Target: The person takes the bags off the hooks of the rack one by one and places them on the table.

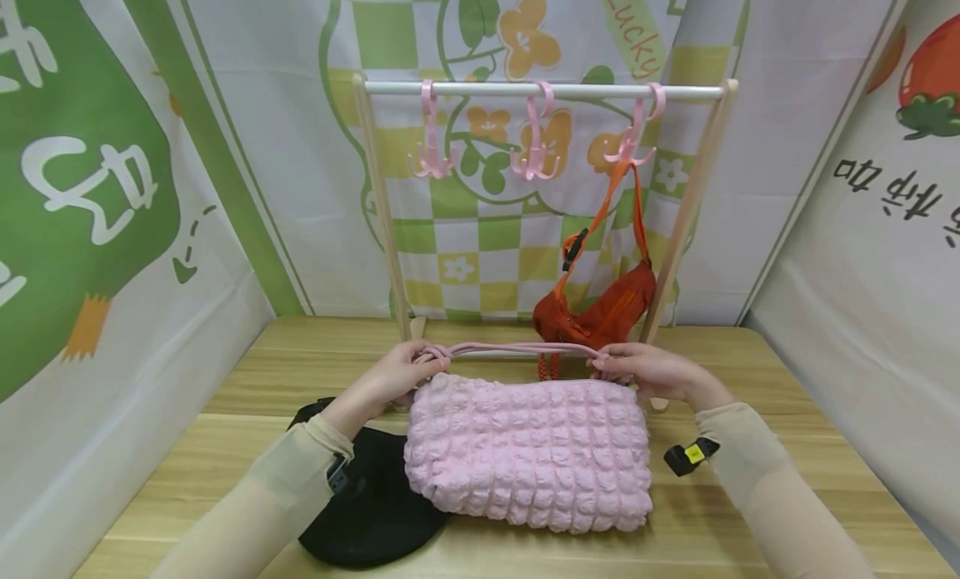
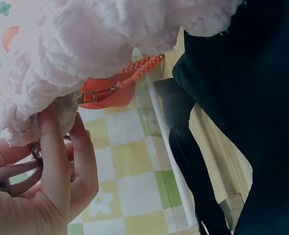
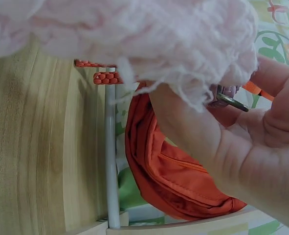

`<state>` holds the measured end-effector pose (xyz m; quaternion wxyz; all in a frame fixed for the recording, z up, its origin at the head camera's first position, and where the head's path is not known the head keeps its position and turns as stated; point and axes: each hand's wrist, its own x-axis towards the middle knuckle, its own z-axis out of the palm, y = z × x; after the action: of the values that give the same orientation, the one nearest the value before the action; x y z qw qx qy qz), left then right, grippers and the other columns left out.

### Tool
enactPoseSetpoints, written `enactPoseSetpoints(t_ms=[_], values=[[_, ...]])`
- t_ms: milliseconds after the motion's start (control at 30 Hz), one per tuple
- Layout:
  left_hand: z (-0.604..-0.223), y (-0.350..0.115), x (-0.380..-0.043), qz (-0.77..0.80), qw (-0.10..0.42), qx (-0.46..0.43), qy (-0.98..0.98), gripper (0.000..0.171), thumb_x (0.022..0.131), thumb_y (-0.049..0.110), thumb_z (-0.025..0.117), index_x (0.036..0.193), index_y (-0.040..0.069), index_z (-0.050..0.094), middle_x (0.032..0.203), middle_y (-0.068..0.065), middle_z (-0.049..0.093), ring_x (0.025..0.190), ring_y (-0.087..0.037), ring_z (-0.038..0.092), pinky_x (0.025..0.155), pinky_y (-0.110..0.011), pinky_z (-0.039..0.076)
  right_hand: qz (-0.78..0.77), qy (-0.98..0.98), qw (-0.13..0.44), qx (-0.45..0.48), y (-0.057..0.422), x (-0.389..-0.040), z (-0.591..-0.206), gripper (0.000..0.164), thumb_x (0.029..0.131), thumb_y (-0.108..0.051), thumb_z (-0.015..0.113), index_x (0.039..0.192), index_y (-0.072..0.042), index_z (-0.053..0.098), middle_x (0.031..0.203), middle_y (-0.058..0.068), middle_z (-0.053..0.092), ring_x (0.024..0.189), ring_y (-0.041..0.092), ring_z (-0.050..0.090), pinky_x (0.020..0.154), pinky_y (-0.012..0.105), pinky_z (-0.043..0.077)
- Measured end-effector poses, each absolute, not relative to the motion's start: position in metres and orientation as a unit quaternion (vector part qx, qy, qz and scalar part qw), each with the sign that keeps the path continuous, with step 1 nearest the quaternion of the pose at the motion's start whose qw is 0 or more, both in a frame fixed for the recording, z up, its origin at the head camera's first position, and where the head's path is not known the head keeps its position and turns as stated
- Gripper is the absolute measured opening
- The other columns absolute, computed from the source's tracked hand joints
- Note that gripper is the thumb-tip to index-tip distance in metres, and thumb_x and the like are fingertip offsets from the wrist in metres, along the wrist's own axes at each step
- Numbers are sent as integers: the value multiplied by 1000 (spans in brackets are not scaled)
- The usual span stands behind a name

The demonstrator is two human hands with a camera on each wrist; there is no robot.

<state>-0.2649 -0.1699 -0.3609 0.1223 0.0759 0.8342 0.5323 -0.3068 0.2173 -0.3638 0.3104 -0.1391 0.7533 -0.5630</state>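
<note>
A puffy pink handbag (image 1: 528,454) hangs between both hands above the table, its thin double strap (image 1: 517,346) stretched across the top. At the bag's upper left corner my left hand (image 1: 390,379) grips the strap end; the left wrist view shows the fingers around a metal ring (image 2: 36,152) there. My right hand (image 1: 660,369) grips the opposite end at the upper right corner. In the right wrist view the bag's frayed edge partly hides those fingers, beside another metal ring (image 3: 232,102). A black cap-like item (image 1: 375,504) lies partly under the left forearm.
Behind the bag stands a rack with a silver rail (image 1: 480,88) and wooden legs. Pink hooks (image 1: 535,146) hang from it in a row. An orange bag (image 1: 600,308) hangs by its strap from the right hook. Printed cloth walls enclose the wooden table (image 1: 247,446).
</note>
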Motion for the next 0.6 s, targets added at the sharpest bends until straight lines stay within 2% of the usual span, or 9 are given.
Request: enactPoseSetpoints(t_ms=[167, 400, 600], values=[[-363, -169, -267, 533, 121, 72, 834, 40, 95, 27, 56, 123, -1, 51, 113, -16, 53, 88, -18, 53, 64, -31, 52, -568, 743, 328, -134, 220, -309, -367, 41, 99, -26, 49, 129, 2, 46, 105, 2, 60, 93, 15, 60, 79, 38, 54], [-366, -169, -269, 531, 128, 64, 835, 41, 95, 28, 56, 123, -2, 50, 110, -16, 53, 84, -18, 55, 62, -33, 53, -566, 738, 344, -127, 223, -312, -370, 34, 100, -25, 47, 126, -4, 54, 104, 2, 57, 96, 16, 56, 81, 37, 51], [-367, -169, -271, 525, 132, 61, 839, 41, 95, 28, 56, 124, -1, 50, 115, -18, 53, 86, -19, 55, 64, -33, 53, -561, 737, 354, -127, 225, -315, -370, 37, 100, -22, 47, 128, 0, 52, 109, 3, 57, 95, 15, 56, 79, 35, 51]])
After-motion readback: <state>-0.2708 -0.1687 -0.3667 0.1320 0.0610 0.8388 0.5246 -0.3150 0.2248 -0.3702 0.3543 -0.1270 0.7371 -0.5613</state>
